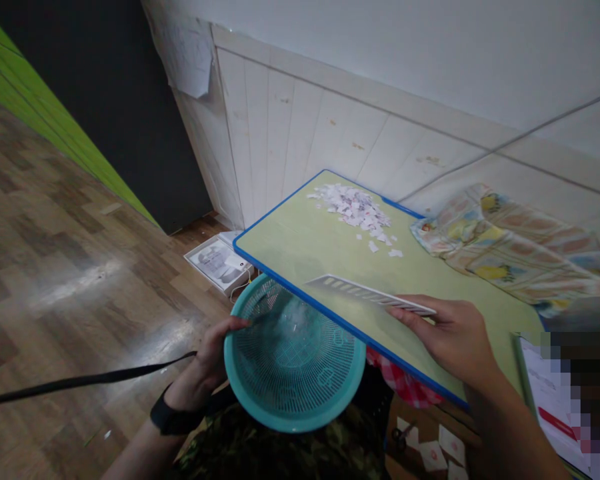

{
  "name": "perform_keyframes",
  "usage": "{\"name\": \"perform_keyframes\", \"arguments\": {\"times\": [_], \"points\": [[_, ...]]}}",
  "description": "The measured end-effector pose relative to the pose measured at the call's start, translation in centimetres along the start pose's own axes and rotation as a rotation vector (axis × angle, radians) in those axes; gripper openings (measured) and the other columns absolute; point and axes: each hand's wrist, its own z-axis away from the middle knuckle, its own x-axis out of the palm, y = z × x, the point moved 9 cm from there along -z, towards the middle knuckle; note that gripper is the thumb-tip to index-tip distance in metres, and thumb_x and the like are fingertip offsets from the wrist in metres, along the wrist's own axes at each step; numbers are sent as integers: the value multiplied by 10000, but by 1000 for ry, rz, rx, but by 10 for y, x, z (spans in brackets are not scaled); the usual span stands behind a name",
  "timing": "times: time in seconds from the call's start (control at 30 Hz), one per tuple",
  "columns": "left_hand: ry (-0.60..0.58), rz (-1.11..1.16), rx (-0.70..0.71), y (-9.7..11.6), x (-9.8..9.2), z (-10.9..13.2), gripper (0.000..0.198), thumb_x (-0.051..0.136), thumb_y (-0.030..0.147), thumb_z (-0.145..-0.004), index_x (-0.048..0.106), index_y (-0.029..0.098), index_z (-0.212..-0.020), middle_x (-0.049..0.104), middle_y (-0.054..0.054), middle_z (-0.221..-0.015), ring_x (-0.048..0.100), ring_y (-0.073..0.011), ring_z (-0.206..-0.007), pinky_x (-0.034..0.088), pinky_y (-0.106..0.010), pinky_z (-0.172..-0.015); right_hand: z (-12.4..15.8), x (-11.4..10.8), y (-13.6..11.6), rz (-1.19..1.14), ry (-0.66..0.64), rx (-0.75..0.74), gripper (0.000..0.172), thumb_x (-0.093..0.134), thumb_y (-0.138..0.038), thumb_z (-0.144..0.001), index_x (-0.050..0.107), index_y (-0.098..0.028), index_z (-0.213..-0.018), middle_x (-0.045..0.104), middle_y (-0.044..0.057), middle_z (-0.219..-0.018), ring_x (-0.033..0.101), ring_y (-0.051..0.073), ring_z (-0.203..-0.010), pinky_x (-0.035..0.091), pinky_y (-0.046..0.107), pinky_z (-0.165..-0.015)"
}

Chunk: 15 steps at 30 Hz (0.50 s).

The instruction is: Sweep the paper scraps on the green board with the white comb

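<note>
A pale green surface with a blue edge band (300, 247) fills the middle of the view. A crumpled, colourfully printed cloth (510, 247) lies at its far right, against the wall. Below the near left edge, a round teal plastic mesh basket (260, 413) is held partly tucked under the surface, its mouth facing up. A pale blur inside it may be scraps, but that is hard to tell. The left hand (210, 360), with a black band on its wrist, is closed on the basket's rim, fingers curled over the lip. The right hand (455, 340) presses down on the near end of a long white slotted plastic strip (365, 293), which lies on the surface close to the edge above the basket. A loose heap of small white paper scraps (353, 208) sits well apart from the strip, near the far corner, with a few strays trailing toward it. The step in hand looks like scraping scraps over the edge into the basket. Reaching the heap would call for carrying the strip behind it and keeping the basket snug under the edge.
</note>
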Motion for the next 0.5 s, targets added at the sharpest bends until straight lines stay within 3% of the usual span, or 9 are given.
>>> {"name": "perform_keyframes", "arguments": {"times": [0.1, 0.3, 0.5], "points": [[-10, 8, -6, 0, 2, 0, 226, 612, 94, -786, 812, 113, -683, 819, -129, -629, 738, -216, -507, 603, -272, -531, 2, -4, 3, -34, -21, 29, 111, 737, -263, -859, 845, -263, -885, 830, 6, -829, 787, 207, -676, 605, 247, -602], [2, 21, -3, 2, 7, 6, 225, 635, 95, -809, 776, 143, -641, 811, -108, -602, 711, -197, -461, 598, -267, -500, 3, -5, 10, -22, 59, 78, 137, 730, -284, -869, 846, -254, -934, 835, 23, -895, 803, 234, -775, 633, 285, -705], [60, 5, 1, 5, 5, 12, 261, 622, 75, -831, 759, 154, -623, 791, -89, -563, 700, -189, -444, 593, -262, -485, 0, 3, -1, -79, -99, 71, 143, 712, -282, -875, 849, -268, -913, 832, 22, -847, 783, 215, -682, 601, 263, -606]]}}
